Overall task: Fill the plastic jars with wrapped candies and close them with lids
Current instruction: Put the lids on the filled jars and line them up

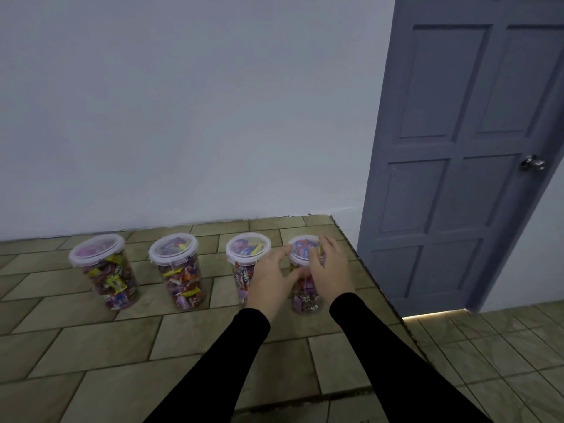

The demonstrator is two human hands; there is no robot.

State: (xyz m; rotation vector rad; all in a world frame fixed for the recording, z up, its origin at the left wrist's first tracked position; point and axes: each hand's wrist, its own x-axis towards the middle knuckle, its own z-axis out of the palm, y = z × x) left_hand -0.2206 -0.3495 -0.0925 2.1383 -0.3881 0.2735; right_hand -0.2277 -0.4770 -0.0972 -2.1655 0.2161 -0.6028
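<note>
Surface: I see a tile-patterned tabletop filling the lower left and centre of the frame, its right edge running diagonally down toward lower right
Jar row: four clear plastic jars stand in a line across the middle of the frame, all upright, all packed with wrapped candies, each with a clear lid on top
Far-left jar: stands well apart from my hands, lid seated
Second jar: right of the first, lid seated, candies in yellow, red and purple wrappers showing through the wall
Third jar: just beside my left hand, its lower part partly hidden behind that hand
Rightmost jar: centre right, near the table's right edge, between my two hands
Rightmost lid: sits on the jar mouth; I cannot tell whether it is fully snapped down
Left hand: fingers spread and curled around the left side of the rightmost jar, fingertips touching near the lid rim
Right hand: fingers spread and bent over the right side of the lid and jar top, touching it
Sleeves: both forearms in black sleeves come in from bottom centre
Background: pale wall across the upper left, grey panelled door with a metal knob at upper right, tiled floor at lower right
</note>
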